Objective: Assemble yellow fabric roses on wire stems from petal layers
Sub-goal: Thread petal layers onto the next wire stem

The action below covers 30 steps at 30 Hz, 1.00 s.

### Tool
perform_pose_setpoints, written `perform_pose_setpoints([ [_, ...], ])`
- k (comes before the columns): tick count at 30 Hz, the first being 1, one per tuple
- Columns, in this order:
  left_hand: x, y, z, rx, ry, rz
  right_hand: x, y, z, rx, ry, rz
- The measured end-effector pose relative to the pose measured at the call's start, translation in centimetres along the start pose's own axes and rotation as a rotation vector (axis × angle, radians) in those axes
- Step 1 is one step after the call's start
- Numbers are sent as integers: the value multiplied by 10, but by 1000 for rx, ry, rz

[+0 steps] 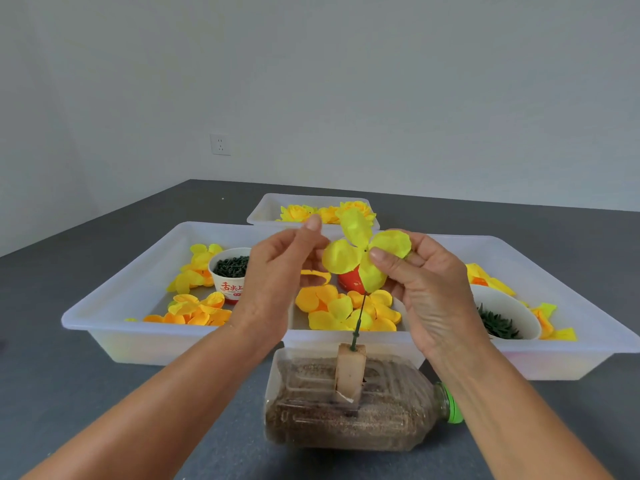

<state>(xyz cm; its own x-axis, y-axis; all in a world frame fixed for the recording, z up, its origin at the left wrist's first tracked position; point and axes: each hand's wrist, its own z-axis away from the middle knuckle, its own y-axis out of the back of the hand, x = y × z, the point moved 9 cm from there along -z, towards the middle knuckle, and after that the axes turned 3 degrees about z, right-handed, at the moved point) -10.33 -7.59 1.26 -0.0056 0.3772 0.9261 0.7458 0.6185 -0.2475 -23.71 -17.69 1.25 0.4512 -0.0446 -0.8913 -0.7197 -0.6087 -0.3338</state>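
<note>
The green wire stem (359, 318) stands almost upright, leaning slightly right toward its top, planted in a block (350, 372) on a sand-filled bottle (349, 407) lying on its side at the worktop's near edge. The yellow petal layer (363, 256) sits on the stem's tip, four lobes fanned flat toward the camera and hiding the upper stem. The right hand (426, 289) pinches its right lobe; the left hand (280, 271) curls at the left lobe, contact hidden.

Four-lobed fabric petal layer (363, 252) was bright yellow, thin wire stem (358, 320) dark green. Loose fabric petals (346, 308) yellow-orange. Translucent plastic trays (138, 271) white. Lying plastic bottle (349, 403) brown-filled, green cap (453, 407).
</note>
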Motion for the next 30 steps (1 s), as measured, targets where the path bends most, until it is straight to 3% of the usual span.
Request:
perform_pose_setpoints([
  [4, -1, -21, 6, -175, 107, -13, 1, -5, 0, -23, -25, -1],
  [12, -18, -36, 14, -328, 415, 348, 18, -15, 4, -128, -243, -125],
  [21, -12, -24, 9, -204, 307, 362, 9, -18, 7, -182, -209, -39],
  [30, -12, -28, 8, -226, 328, 451, 9, -26, 7, -247, -188, -107],
])
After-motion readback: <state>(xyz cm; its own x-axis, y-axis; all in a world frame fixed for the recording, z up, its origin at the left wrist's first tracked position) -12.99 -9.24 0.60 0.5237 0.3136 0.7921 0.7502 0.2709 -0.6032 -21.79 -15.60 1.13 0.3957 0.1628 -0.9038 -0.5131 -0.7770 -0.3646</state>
